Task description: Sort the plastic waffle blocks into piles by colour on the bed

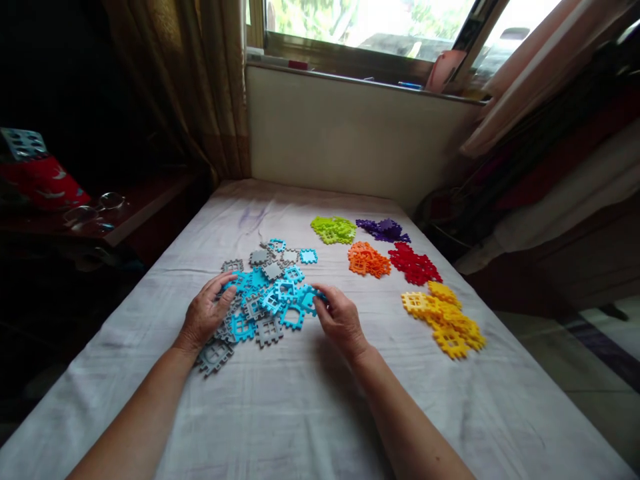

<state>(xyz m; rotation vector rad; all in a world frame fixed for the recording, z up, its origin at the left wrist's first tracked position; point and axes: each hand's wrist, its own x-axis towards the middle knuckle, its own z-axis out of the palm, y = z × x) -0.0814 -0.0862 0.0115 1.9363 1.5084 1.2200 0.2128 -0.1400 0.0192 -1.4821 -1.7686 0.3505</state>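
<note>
A mixed heap of blue and grey plastic interlocking tiles with notched edges lies between my hands. At its left side, my left hand [207,312] has its thumb and fingers closed about the edge of a blue tile [240,283]. My right hand [341,319] pinches another blue tile [309,300] at the heap's right edge. Grey tiles, one with a square grid [269,331] and one near my left wrist [216,357], lie at the front. A pale grey tile [273,269] rests on top. Some tiles overlap and are partly hidden.
Sorted by colour, piles of lime green [334,230], purple [384,230], orange [369,259], red [415,263] and yellow tiles [445,320] lie to the right on the cloth-covered surface [300,413]. Eyeglasses [95,208] sit on a side table at left.
</note>
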